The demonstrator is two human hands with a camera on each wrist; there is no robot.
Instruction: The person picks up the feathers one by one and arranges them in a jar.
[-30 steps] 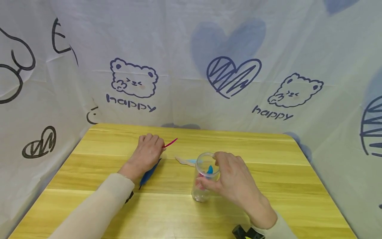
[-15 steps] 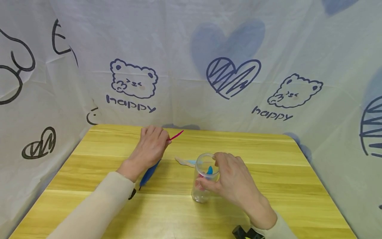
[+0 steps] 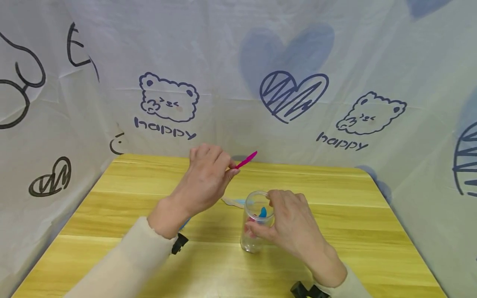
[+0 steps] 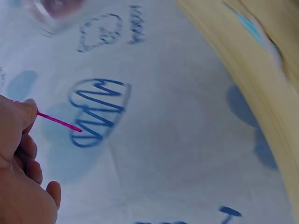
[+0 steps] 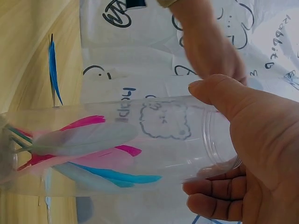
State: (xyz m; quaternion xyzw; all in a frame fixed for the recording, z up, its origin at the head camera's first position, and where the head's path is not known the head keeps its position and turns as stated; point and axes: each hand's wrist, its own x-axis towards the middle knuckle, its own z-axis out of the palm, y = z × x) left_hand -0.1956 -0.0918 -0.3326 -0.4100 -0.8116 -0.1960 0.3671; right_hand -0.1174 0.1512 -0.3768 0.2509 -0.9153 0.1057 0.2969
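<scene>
My left hand (image 3: 205, 178) pinches a magenta feather (image 3: 247, 159) between thumb and fingertips, raised above the far part of the table. In the left wrist view the feather (image 4: 60, 122) shows edge-on as a thin line. My right hand (image 3: 298, 223) grips the rim of a clear open-topped jar (image 3: 250, 245) standing upright on the table. Inside it, as the right wrist view shows, are several feathers (image 5: 84, 140) in pink, white and blue. A dark blue feather (image 5: 53, 70) lies on the table, mostly hidden by my left arm in the head view.
Beside the jar, toward the back, lie a beige feather (image 3: 232, 202) and a light blue one (image 3: 241, 202), partly behind the jar. The wood-patterned table (image 3: 372, 248) ends at a white printed cloth (image 3: 223, 124) at the back and sides.
My left hand has risen and moved right, toward the jar, with the magenta feather. It now covers most of the dark blue feather. My right hand and the jar have stayed put.
</scene>
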